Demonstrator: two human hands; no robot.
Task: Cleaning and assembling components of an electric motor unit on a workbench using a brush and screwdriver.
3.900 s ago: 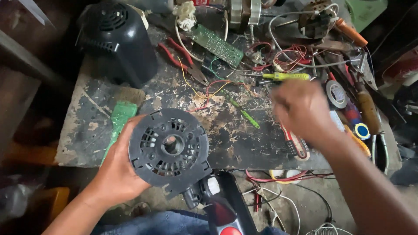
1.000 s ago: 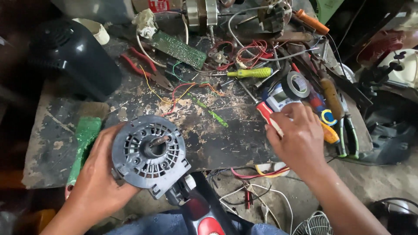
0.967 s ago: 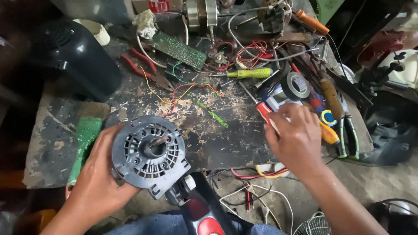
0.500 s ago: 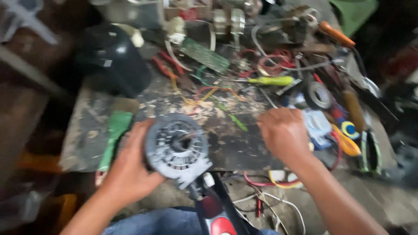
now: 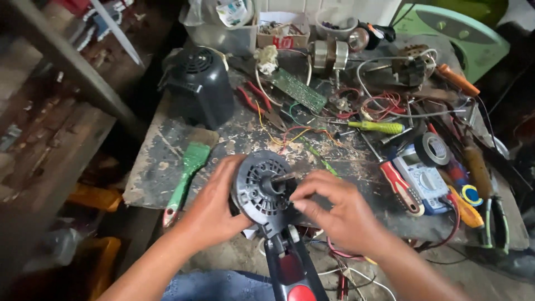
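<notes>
I see the workbench (image 5: 167, 167) cluttered with tools and wires. The black motor housing (image 5: 257, 187) sits at its near edge, my landmark, on a black and red stand (image 5: 290, 267). Behind it to the left stands a black fan cover (image 5: 200, 92); left of it lies a green brush (image 5: 186, 170); right of it a multimeter (image 5: 423, 181), a red-handled screwdriver (image 5: 404, 187) and a tape roll (image 5: 434, 147). My left hand (image 5: 209, 209) grasps the housing's left rim. My right hand (image 5: 340, 209) was over the tools a second ago; now its fingertips (image 5: 298, 195) pinch at the centre shaft. So work has shifted from tool picking to the housing itself.
</notes>
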